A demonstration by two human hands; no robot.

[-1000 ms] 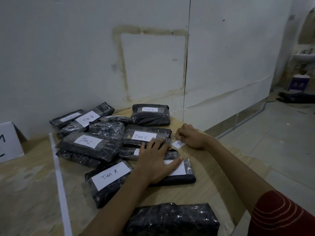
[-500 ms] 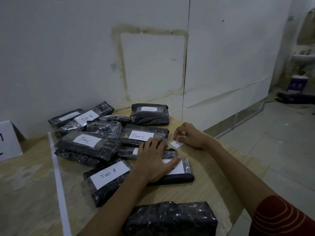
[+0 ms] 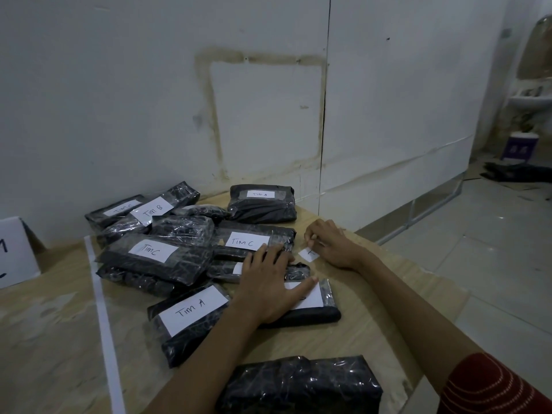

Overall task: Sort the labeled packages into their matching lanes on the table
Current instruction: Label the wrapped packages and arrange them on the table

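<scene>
The left hand (image 3: 268, 289), fingers spread, is pressing a package (image 3: 322, 313) flat on the surface (image 3: 373, 309) beside the unsorted pile, likely steadying it, while the right hand (image 3: 333, 246) is pinching a loose label (image 3: 309, 254).

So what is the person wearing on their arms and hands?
The left hand and right hand are bare: no gloves, rings or watch show. The right arm has a dark red sleeve with thin pale curved stripes. No left sleeve shows.
</scene>
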